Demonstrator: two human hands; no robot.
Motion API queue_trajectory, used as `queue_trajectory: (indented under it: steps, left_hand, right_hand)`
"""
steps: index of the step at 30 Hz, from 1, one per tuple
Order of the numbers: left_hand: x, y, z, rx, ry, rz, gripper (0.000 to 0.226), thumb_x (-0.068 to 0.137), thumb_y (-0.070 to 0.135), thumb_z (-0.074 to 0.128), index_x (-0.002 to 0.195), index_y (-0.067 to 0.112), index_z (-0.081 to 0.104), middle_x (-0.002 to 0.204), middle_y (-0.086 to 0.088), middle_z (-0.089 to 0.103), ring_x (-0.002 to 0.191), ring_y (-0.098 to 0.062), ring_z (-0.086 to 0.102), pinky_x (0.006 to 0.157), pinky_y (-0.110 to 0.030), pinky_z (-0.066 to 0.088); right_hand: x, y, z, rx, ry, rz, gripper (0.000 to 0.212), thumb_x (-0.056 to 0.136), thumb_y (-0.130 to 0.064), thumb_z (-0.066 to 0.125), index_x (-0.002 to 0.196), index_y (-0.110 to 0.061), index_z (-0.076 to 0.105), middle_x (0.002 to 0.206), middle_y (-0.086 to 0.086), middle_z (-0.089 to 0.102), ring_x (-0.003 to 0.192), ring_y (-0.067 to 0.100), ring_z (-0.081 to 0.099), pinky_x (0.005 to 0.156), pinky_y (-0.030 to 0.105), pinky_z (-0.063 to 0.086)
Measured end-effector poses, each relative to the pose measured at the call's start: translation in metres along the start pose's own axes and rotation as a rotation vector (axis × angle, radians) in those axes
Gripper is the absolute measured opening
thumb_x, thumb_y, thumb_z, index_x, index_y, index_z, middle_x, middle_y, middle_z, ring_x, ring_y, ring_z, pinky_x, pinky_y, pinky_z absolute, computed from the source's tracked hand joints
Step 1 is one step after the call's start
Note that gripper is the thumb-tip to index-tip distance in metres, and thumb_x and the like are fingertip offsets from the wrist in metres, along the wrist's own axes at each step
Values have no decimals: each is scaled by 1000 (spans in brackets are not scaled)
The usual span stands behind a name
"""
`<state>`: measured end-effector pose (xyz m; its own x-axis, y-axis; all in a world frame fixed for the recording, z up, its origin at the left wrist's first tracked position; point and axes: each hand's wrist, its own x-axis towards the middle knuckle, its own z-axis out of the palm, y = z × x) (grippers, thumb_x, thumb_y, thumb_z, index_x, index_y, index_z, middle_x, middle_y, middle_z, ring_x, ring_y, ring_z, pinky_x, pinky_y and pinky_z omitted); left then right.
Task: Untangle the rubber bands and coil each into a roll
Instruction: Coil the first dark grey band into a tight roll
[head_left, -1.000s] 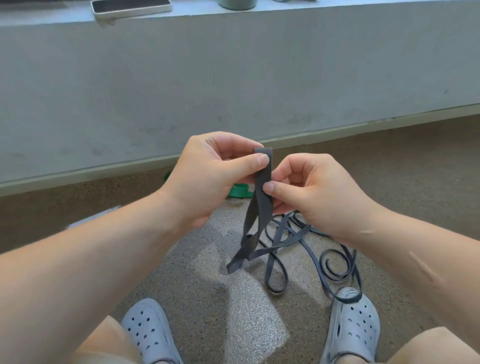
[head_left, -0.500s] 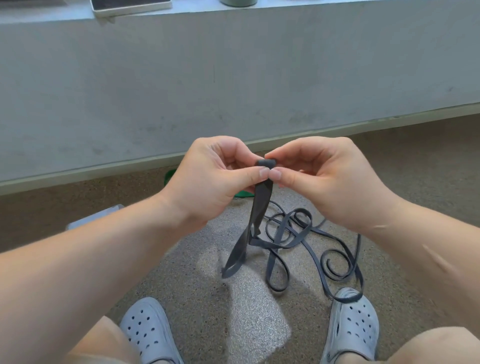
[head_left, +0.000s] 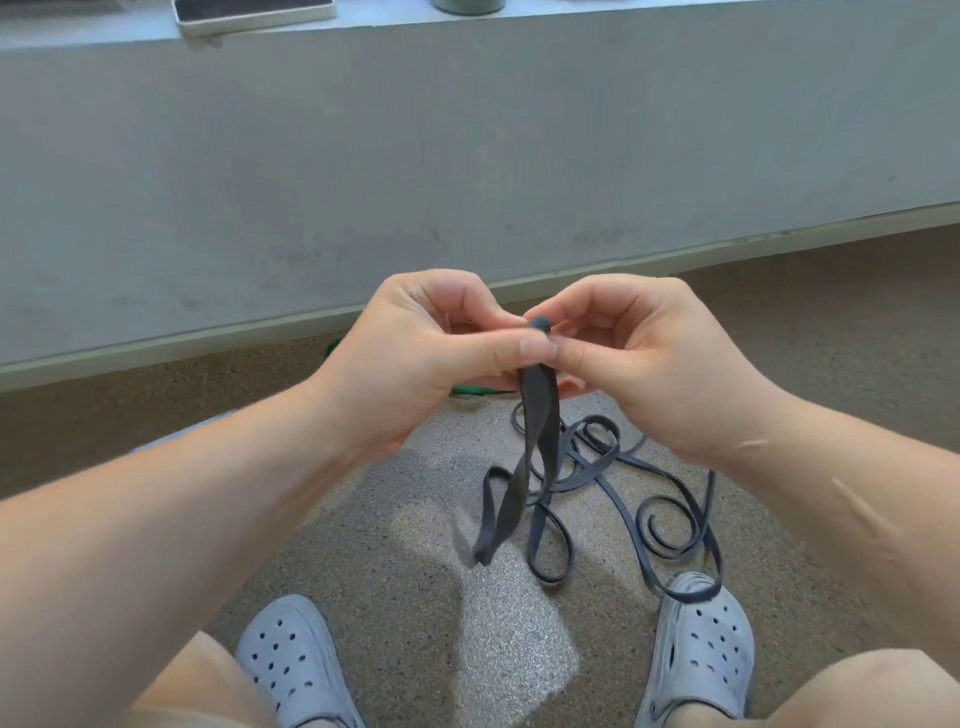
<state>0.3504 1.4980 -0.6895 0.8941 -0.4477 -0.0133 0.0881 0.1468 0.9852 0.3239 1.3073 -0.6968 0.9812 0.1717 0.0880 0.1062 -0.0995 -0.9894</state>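
Observation:
A dark grey rubber band (head_left: 537, 415) hangs from between my two hands, its top end rolled into a small tight curl at my fingertips. My left hand (head_left: 415, 353) pinches the band's top with thumb and forefinger. My right hand (head_left: 649, 358) pinches the same curl from the other side. The band twists below my hands and its lower end (head_left: 488, 540) dangles above the floor. More dark grey band lies tangled in loops (head_left: 597, 467) on the floor, ending in a spiral (head_left: 670, 525). A green band (head_left: 478, 389) peeks out behind my left hand, mostly hidden.
I sit on a speckled floor facing a low grey wall (head_left: 467, 156) with a ledge on top. My two grey clogs, left (head_left: 296, 660) and right (head_left: 701, 639), frame the floor space. One loop of the grey band rests on the right clog.
The flat top end of the band has been rolled down into a small curl. My right hand rose to meet the left at the top, and the hanging end twisted and swung.

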Motion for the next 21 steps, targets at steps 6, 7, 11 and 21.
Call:
queue_trajectory:
  steps: [6, 7, 11, 21]
  left_hand:
    - [4, 0, -5, 38, 22, -113, 20, 74, 7, 79, 72, 9, 60, 84, -22, 74, 76, -32, 75, 74, -38, 62]
    - [4, 1, -5, 58, 24, -128, 22, 72, 5, 82, 74, 9, 61, 85, -23, 73, 77, -32, 74, 74, -40, 62]
    - [5, 6, -6, 50, 68, -152, 12, 76, -2, 75, 81, 3, 65, 81, -24, 71, 71, -31, 72, 66, -35, 62]
    - [7, -1, -1, 58, 236, -57, 11, 88, -10, 65, 82, -2, 61, 61, -12, 70, 51, -21, 67, 54, -29, 58]
  right_hand:
    - [0, 2, 5, -48, 55, -13, 23, 91, 8, 64, 106, -6, 76, 94, 18, 77, 87, 21, 74, 72, 26, 57]
    - [0, 3, 5, -74, 55, -15, 24, 92, 7, 64, 108, -5, 75, 96, 14, 78, 91, 21, 74, 77, 30, 59]
    - [-2, 2, 8, -175, 85, -16, 21, 90, -2, 69, 109, -11, 72, 88, 7, 76, 85, 31, 73, 85, 52, 59]
    - [-5, 9, 19, -220, 160, 34, 36, 72, -39, 83, 94, -18, 65, 80, 17, 70, 74, 39, 67, 73, 55, 57]
